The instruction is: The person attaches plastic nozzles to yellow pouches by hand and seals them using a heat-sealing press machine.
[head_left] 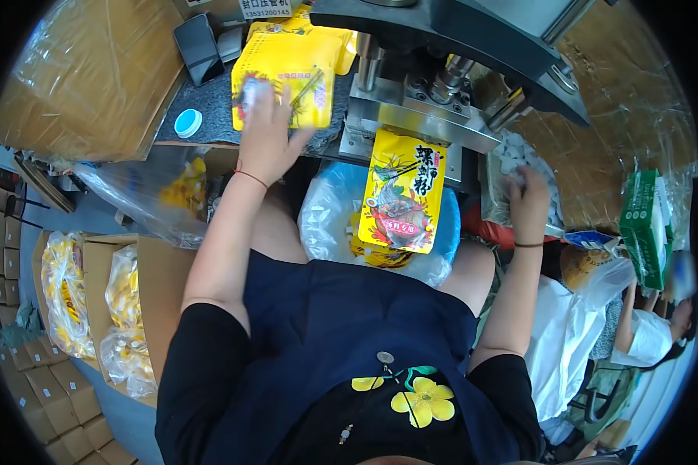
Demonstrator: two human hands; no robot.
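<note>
My left hand is over a stack of yellow printed pouches, with its fingers spread and slightly blurred. Whether the fingertips touch the top pouch I cannot tell. Another yellow pouch, with Chinese lettering and a food picture, hangs from the metal press, its upper edge at the press jaws. Neither hand touches it. At the right, my right hand reaches to a tray of small white plastic pieces. Its fingers look bent and apart, and no held piece shows.
Below the press, a blue bin lined with clear plastic holds more yellow pouches. A phone and a blue-white round lid lie left of the stack. Cardboard boxes flank the bench. A person sits at far right.
</note>
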